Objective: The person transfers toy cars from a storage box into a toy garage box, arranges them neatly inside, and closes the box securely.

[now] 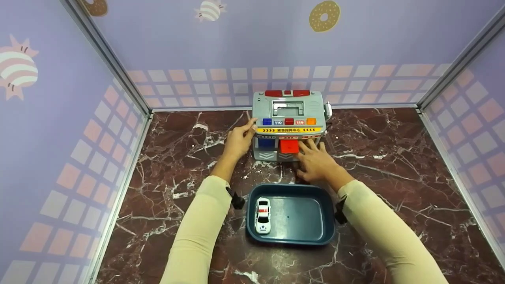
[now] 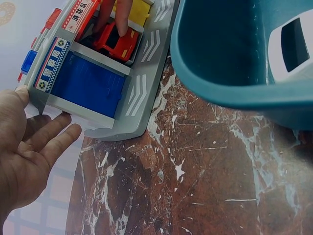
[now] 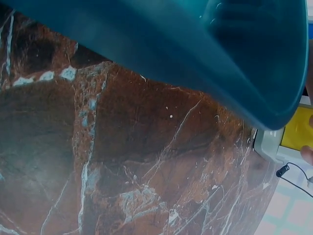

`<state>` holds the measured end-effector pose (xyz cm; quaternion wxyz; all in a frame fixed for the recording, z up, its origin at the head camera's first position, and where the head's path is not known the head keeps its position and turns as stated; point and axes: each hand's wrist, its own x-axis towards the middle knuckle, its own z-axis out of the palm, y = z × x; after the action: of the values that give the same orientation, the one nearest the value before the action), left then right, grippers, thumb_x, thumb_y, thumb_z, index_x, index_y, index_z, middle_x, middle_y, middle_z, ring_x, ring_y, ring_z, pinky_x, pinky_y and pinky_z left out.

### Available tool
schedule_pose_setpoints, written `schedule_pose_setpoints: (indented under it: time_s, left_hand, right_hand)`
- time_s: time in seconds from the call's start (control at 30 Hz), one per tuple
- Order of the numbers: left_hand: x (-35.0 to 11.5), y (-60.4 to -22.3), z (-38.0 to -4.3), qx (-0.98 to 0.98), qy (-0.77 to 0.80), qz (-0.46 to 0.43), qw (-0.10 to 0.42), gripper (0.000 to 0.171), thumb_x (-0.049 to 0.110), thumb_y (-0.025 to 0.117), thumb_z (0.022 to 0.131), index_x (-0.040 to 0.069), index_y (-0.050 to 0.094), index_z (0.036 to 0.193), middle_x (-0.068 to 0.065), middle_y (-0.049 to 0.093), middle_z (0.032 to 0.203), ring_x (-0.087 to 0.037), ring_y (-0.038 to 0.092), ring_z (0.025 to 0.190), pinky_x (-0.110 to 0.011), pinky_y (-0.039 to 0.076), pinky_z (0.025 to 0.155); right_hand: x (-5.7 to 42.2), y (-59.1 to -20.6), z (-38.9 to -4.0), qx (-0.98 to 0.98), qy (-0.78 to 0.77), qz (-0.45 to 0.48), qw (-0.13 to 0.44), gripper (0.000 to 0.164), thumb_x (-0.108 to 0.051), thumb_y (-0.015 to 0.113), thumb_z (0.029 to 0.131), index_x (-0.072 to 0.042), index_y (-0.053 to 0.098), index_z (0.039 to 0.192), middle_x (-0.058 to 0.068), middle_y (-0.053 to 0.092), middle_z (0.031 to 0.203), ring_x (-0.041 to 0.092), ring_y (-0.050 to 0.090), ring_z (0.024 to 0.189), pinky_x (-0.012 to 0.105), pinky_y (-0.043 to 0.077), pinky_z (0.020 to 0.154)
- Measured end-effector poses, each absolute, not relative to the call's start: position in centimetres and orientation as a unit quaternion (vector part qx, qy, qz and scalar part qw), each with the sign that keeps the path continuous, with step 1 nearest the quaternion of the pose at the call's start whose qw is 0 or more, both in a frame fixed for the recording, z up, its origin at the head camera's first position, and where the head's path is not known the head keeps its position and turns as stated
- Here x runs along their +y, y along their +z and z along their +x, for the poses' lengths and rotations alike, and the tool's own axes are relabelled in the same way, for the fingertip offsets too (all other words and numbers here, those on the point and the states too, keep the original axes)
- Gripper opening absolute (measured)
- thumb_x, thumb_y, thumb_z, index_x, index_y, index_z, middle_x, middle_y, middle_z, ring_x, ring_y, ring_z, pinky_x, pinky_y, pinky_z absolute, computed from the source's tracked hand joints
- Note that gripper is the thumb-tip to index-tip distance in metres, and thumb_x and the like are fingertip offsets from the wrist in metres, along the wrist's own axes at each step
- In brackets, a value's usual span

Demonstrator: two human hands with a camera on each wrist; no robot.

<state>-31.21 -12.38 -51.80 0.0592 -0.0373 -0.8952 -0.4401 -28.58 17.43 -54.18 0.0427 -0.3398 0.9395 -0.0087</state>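
Small red plastic toy car [image 2: 122,47]: probably light, stiff, slick; pinch its sides; right hand [image 1: 315,162] touches it, fingers straight; left hand [image 1: 238,142], fingers extended, braces grey plastic toy garage [image 1: 263,106]

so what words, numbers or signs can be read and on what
"110": toy station's roof
"119": same roof
"紧急指挥中心", between arrows: yellow strip
"消防队": red sign
"警察局": blue sign
Chevrons: ramp
Too small to read: white car lettering, right bay's sign
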Motion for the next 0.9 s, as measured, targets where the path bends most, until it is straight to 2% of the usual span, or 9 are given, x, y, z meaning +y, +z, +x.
schedule_pose_setpoints:
  time_s: [0.13,0.3,0.5,0.8,0.9]
  left_hand:
    - [-12.3,-51.8,-31.2,-0.897,-0.437,-0.036,0.059,0.043,0.043,0.059,0.115,0.029,0.067,0.154,-0.015,0.080,0.127,-0.032,0.068,0.111,-0.053,0.054,0.113]
    - [-12.2,-51.7,-31.2,-0.897,-0.436,-0.033,0.055,0.043,0.045,0.058,0.114,0.031,0.067,0.155,-0.020,0.079,0.106,-0.033,0.067,0.108,-0.054,0.055,0.111]
    - [-12.2,-51.7,-31.3,-0.896,-0.439,-0.034,0.058,0.043,0.044,0.058,0.115,0.031,0.067,0.154,-0.019,0.072,0.093,-0.033,0.066,0.105,-0.053,0.055,0.110]
    - [-12.4,-51.9,-31.2,-0.895,-0.440,-0.037,0.059,0.043,0.043,0.059,0.115,0.029,0.066,0.155,-0.019,0.079,0.108,-0.033,0.067,0.107,-0.054,0.054,0.112]
    - [-12.4,-51.9,-31.2,-0.895,-0.441,-0.039,0.060,0.044,0.042,0.059,0.115,0.028,0.066,0.155,-0.017,0.081,0.123,-0.032,0.069,0.111,-0.053,0.054,0.113]
  right_hand:
    - [17.2,-54.2,-28.7,0.941,-0.006,-0.333,0.052,0.069,-0.039,0.076,0.093,-0.008,0.060,0.154,0.025,0.044,0.168,0.051,0.042,0.149,0.083,0.039,0.114]
    - [16.9,-54.0,-28.8,0.943,0.002,-0.328,0.062,0.070,-0.037,0.075,0.093,-0.007,0.059,0.155,0.026,0.044,0.168,0.051,0.048,0.146,0.080,0.043,0.115]
    - [16.6,-53.9,-28.9,0.942,0.009,-0.329,0.060,0.063,-0.034,0.073,0.095,-0.005,0.062,0.151,0.027,0.048,0.164,0.049,0.054,0.140,0.075,0.048,0.113]
    - [16.1,-53.9,-29.0,0.942,0.004,-0.332,0.055,0.053,-0.031,0.071,0.097,-0.002,0.067,0.141,0.027,0.053,0.156,0.049,0.056,0.135,0.073,0.048,0.115]
    - [16.1,-54.1,-28.8,0.940,-0.002,-0.339,0.043,0.050,-0.028,0.072,0.096,-0.001,0.069,0.138,0.029,0.053,0.155,0.050,0.057,0.133,0.075,0.046,0.115]
